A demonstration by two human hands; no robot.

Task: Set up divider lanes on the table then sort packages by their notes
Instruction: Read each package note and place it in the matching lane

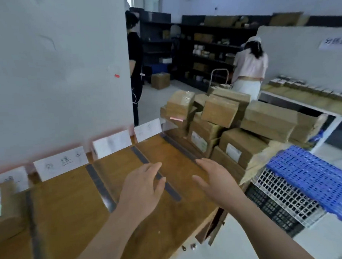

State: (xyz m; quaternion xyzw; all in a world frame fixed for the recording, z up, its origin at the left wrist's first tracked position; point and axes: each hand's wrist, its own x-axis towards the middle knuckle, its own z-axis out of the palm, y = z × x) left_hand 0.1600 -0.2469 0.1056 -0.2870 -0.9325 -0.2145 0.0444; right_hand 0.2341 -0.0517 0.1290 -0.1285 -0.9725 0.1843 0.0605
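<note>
Both forearms reach forward over the worktop (71,209). My left grip (143,187) is palm down with fingers relaxed and slightly spread, holding nothing, and it covers part of a dark divider strip (140,155). My right grip (214,180) is likewise spread and empty, near the right edge. I cannot tell whether either touches the wood. Stacked packages (220,111) lie beyond that edge. One package (4,209) sits in the far-left lane. Paper notes (61,162) stand along the back.

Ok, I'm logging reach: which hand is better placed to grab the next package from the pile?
Probably the right hand: open, it hovers nearest the pile of packages right of the table. The left hand, also open, hangs over a divider strip, farther off.
</note>
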